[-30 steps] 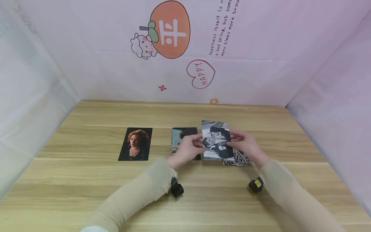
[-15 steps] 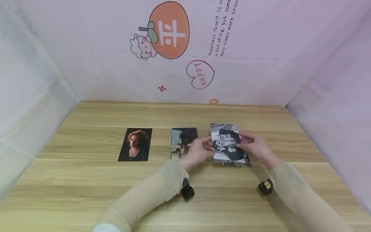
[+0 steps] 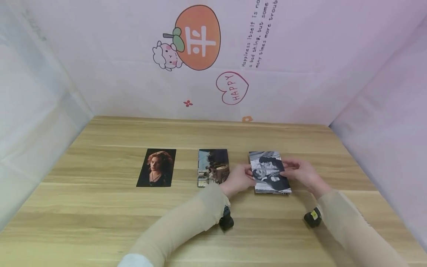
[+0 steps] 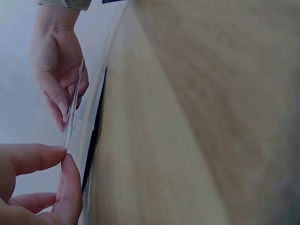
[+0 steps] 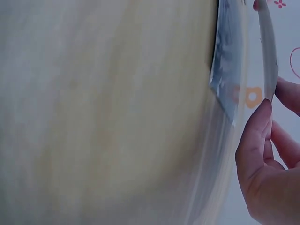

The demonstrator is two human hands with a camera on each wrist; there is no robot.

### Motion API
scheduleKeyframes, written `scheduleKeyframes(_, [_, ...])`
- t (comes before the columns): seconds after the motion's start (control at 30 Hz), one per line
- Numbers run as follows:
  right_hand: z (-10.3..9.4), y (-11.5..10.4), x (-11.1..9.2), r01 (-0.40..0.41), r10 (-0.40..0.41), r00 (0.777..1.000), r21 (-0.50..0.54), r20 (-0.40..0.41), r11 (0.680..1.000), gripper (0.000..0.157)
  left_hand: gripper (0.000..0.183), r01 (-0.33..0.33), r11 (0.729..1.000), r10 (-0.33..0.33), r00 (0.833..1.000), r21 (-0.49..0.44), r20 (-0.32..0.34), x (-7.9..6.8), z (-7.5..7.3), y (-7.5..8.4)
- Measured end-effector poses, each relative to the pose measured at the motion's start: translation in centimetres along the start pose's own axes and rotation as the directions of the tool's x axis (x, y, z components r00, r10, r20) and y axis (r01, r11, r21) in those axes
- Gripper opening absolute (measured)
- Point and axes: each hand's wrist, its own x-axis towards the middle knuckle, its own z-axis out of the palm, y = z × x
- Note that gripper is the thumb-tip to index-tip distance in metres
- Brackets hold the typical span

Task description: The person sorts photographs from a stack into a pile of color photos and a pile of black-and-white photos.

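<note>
Both hands hold a black-and-white photo card (image 3: 271, 176) by its side edges, at the right of the middle of the table. My left hand (image 3: 238, 180) pinches the left edge between thumb and fingers; my right hand (image 3: 305, 176) pinches the right edge. In the left wrist view the held card (image 4: 73, 110) appears edge-on, slightly bowed, between both hands. Below it, apart from it, another card (image 5: 229, 61) lies on the table in the right wrist view. The held card hides most of that lower card from above.
A stack of photo cards (image 3: 213, 167) lies just left of my left hand, topped by a colour scene. Farther left lies a portrait card (image 3: 156, 168). The wooden table (image 3: 100, 215) ends at a printed cloth backdrop (image 3: 283, 96).
Both hands have carried the black-and-white card right and down, over the card lying there. The middle stack has come more into view. The portrait card stays put.
</note>
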Motion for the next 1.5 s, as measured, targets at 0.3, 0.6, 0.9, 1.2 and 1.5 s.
scheduleKeyframes(0.3, [-0.3,1.1,0.4,-0.051,0.051,0.998,0.01,0.032,0.999,0.064,0.038,-0.01,0.996,0.011,1.0,0.085,-0.012,0.3,0.3,0.2])
scheduleKeyframes(0.6, [-0.4,1.5,0.8,-0.097,0.1,0.994,-0.062,0.037,0.993,0.066,0.016,-0.016,0.986,0.016,1.0,0.164,-0.002,0.7,0.5,-0.1])
scheduleKeyframes(0.9, [-0.3,1.5,0.7,-0.104,0.107,0.994,-0.082,0.021,0.991,0.063,0.019,-0.009,0.977,0.015,1.0,0.212,-0.024,0.7,0.6,-0.1])
scheduleKeyframes(1.2, [-0.4,1.1,0.5,-0.074,0.076,0.997,-0.164,0.004,0.984,0.061,0.016,0.021,0.971,-0.013,0.999,0.239,-0.033,1.1,0.9,-0.2])
scheduleKeyframes(1.5, [-0.2,1.0,0.6,-0.065,0.064,0.998,-0.198,-0.01,0.978,0.059,0.024,0.001,0.967,0.005,1.0,0.254,-0.025,1.0,0.6,-0.1])
